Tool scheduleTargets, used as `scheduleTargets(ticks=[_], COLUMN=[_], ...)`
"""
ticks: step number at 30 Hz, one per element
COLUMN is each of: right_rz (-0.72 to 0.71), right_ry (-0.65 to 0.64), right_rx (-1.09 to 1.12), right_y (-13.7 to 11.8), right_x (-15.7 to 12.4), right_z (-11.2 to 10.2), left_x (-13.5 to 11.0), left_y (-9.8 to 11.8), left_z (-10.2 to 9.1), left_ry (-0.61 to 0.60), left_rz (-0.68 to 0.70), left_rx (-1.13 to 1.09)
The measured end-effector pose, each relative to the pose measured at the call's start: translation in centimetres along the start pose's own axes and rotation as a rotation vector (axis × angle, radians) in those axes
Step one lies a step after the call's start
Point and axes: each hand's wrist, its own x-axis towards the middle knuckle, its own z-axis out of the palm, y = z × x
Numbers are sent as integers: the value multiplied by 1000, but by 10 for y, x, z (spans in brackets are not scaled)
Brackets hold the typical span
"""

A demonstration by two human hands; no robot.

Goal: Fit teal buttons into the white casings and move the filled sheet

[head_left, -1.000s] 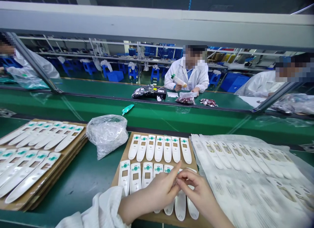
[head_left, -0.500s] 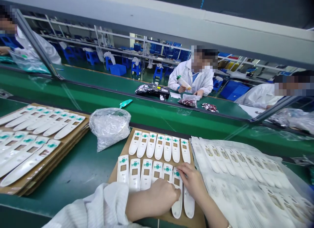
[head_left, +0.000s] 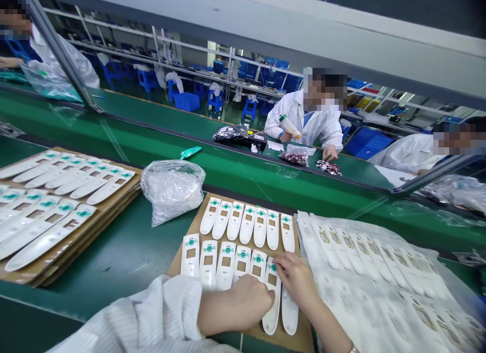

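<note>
White plastic casings with square windows and green stickers stand in two rows on a cardboard sheet (head_left: pixel 279 342) before me. My left hand (head_left: pixel 248 301) is closed in a fist over the middle of one casing (head_left: pixel 270 320) in the near row. Whatever its fingers hold, if anything, is hidden. At that casing's top right corner, beside the green sticker, my right hand (head_left: pixel 299 278) grips with bent fingertips. Another casing (head_left: pixel 290 315) lies just to the right, partly under my right hand.
Stacked cardboard (head_left: pixel 114 201) with more casings is at left. A clear plastic bag (head_left: pixel 172 191) lies behind my left arm, a green tube (head_left: pixel 190 152) beyond it. Foam wrap (head_left: pixel 364 287) holding casings spreads at right. A co-worker (head_left: pixel 304 122) across the bench holds a bottle (head_left: pixel 290 126).
The view has shifted slightly. Both my hands stay at the same casing, the left one moving only a little. Across the bench, the co-worker's free hand has moved onto the small dark red pieces.
</note>
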Motion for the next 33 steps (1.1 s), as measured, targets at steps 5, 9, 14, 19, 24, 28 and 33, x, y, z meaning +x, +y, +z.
scheduleTargets(ticks=[5, 9, 14, 19, 24, 28, 33], right_rz=[-25, -43, -50, -32, -14, 36, -46], right_ry=[8, 20, -8, -35, 109, 212, -29], right_rx=[-35, -29, -27, -14, 136, 337, 543], right_y=[-4, -4, -5, -6, -2, -24, -70], right_x=[-1, -1, -1, -4, -10, -13, -9], right_z=[-3, -5, -6, -6, -11, -31, -44], left_x=[2, 2, 1, 2, -3, -11, -16], left_y=[-2, -2, -1, -1, -3, -8, -14], left_z=[11, 12, 9, 10, 2, -9, -6], left_ry=[47, 59, 55, 28, 81, 188, 231], left_rz=[7, 11, 19, -12, -43, -262, -348], left_rx=[-9, -7, -8, -32, -170, -579, -876])
